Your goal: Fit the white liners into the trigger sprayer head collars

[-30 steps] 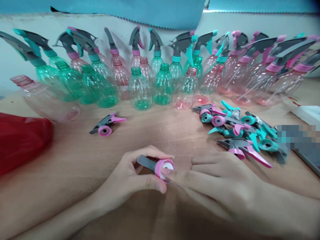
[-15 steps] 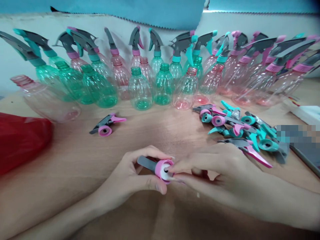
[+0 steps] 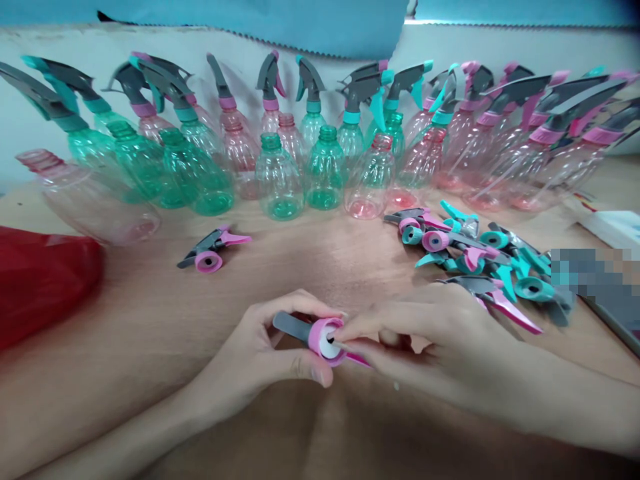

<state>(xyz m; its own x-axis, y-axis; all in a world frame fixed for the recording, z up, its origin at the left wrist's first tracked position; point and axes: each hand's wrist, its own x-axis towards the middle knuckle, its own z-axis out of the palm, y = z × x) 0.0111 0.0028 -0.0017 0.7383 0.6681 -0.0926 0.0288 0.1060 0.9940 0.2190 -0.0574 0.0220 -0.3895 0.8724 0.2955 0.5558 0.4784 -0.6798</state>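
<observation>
My left hand (image 3: pixel 285 347) grips a trigger spray head (image 3: pixel 293 327) between thumb and fingers. Its pink collar (image 3: pixel 317 339) faces me, and a pink trigger shows below on the right. A white gasket (image 3: pixel 327 347) with a dark centre hole lies inside the collar. With thumb and index fingertip pinched together, my right hand (image 3: pixel 425 340) touches this gasket at its right side. The fingertips hide part of it. Another pink and grey spray head (image 3: pixel 209 261) lies on the table beyond my left hand.
Pink and green spray bottles stand along the wall, some bare-necked like the green bottle (image 3: pixel 279 183), others wearing spray heads. A pile of loose spray heads (image 3: pixel 470 250) lies at right. A red bag (image 3: pixel 47 287) sits at left, a blurred-out dark flat object (image 3: pixel 607 310) at far right.
My right fingertips have shifted slightly on the gasket, and the pink trigger beneath the collar now shows more. My left hand keeps its hold almost unmoved.
</observation>
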